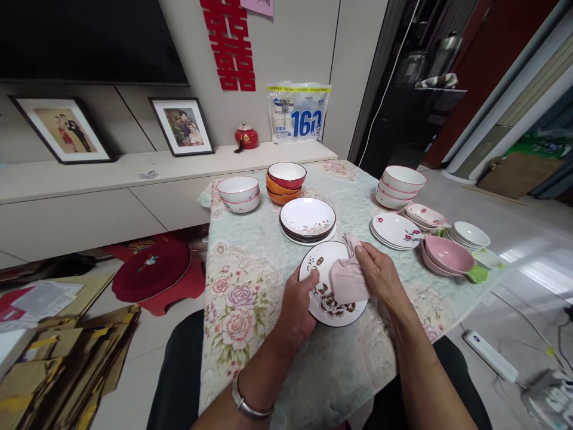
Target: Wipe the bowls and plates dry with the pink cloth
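Observation:
A white plate (pixel 323 297) with brown flowers and a dark rim is tilted above the table's near part. My left hand (pixel 295 304) grips its left edge, thumb on top of the plate. In my right hand (pixel 379 272) is a pale pink cloth (pixel 349 280), pressed against the plate's right side; the fingers behind it are partly hidden. Just beyond stands a stack of similar brown-patterned plates (pixel 308 216). To the right of my right hand lie white plates with red flowers (pixel 394 230).
White bowls (pixel 239 190) and red and orange bowls (pixel 286 176) stand at the back left of the flowered tablecloth (pixel 242 298). At the right are stacked bowls (pixel 403 179), pink dishes (pixel 447 254) and small white bowls (pixel 470 233). A red stool (pixel 152 269) stands left of the table.

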`<state>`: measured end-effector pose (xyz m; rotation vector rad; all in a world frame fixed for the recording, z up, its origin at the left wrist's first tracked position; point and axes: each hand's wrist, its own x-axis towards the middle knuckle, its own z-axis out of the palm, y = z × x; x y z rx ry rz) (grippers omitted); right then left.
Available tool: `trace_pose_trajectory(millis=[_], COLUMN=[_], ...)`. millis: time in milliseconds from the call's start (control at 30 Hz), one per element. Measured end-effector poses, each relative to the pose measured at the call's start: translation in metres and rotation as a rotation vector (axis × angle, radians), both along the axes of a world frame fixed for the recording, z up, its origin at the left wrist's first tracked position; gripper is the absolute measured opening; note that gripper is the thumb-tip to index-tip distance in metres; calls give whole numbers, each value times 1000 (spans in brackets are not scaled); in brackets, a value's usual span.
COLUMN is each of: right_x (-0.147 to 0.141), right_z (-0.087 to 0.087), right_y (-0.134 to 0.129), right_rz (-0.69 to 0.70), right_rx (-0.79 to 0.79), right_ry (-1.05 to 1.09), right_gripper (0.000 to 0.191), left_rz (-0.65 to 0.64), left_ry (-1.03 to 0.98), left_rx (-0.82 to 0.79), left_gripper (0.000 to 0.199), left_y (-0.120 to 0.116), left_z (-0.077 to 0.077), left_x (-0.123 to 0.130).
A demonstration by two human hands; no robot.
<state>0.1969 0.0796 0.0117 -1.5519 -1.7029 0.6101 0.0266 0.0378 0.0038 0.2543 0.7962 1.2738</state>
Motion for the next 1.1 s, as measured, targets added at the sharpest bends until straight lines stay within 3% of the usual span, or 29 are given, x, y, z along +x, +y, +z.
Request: trace_pose_trajectory(millis=[167,267,333,533,633,767,833,1000,1100], right_x=[6,5,-1,-44,-60,-49,-35,-21,-33], right_z=[-1,-2,-4,-8,-1,14,15,-1,-5], right_y=[-4,-6,-7,-17,-25,-30,-26,-15,-15], right_rz=[-85,-277,-310,-20,168,512,575,52,-24], right_rx=[-48,110,200,142,156,92,25,61,160], right_ry=[-278,-417,-437,-443,-384,-274,-243,-371,-384], right_gripper=[41,38,38,39,37,27,26,29,30], left_rz=[66,83,65,6,9,5,2,-42,-88], left_ry=[-1,21,19,-48,-66,-68,-63,-90,-99], left_rx=[-43,-71,-74,-17,-9,-37,-70,-86,-64], left_gripper=[54,49,44,36,31,37,44,46,45], left_y=[4,5,5,4,4,5,5,4,3], left_z=[0,0,-1,-4,-3,-1,1,0,-2], left_x=[-3,-4,-2,1,0,-2,-1,1,2])
